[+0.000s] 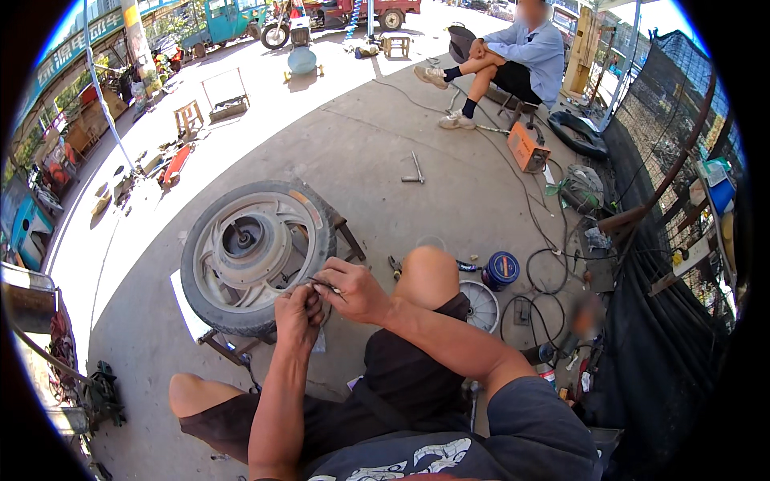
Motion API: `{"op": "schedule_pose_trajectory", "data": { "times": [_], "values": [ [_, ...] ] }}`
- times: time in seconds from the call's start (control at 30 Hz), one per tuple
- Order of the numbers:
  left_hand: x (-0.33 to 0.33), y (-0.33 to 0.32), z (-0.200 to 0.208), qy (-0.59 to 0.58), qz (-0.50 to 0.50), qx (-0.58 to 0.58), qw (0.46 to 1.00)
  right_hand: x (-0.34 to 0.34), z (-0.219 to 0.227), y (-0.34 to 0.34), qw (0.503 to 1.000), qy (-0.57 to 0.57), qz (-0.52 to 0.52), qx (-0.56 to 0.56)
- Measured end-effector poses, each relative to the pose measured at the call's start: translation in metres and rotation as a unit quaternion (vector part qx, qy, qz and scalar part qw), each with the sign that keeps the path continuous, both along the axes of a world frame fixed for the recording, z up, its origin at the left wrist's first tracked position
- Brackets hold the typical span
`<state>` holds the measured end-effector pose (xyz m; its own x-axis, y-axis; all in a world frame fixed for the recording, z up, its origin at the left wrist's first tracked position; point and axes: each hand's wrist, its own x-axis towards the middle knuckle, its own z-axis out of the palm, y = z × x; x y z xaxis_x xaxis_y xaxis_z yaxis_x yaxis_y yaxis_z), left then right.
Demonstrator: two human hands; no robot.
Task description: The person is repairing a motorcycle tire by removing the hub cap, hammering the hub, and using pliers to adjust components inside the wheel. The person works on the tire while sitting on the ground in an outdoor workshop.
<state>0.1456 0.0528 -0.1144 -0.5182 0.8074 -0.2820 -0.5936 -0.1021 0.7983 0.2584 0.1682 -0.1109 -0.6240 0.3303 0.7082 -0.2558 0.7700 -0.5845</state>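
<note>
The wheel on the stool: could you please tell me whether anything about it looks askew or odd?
The wheel lies flat on a small stool and overhangs it on all sides. Both hands, left hand and right hand, pinch a thin tool at its near edge. No damage is visible.

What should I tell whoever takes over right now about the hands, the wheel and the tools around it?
Left hand: closed around a small part I cannot make out, held at the tyre's near edge.
Right hand: pinching a thin metal tool whose tip meets the left hand.
Wheel: lies flat on a low stool, tyre still on the rim.
Nearby: pliers on the ground by the right knee, blue tin beyond.
Done and left: not readable from this view.
</note>
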Motion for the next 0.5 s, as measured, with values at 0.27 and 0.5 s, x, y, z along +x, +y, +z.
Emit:
{"op": "schedule_pose_trajectory", "data": {
  "times": [0.27, 0.5],
  "values": [
    [0.003, 0.001, 0.004, 0.001, 0.014, 0.004, 1.0, -0.001, -0.002, -0.001, 1.0, -0.006, -0.018, 0.012],
    [0.006, 0.004, 0.01, 0.006, 0.043, 0.001, 0.999, -0.004, -0.004, -0.001, 0.999, -0.012, -0.03, 0.016]
  ]
}}
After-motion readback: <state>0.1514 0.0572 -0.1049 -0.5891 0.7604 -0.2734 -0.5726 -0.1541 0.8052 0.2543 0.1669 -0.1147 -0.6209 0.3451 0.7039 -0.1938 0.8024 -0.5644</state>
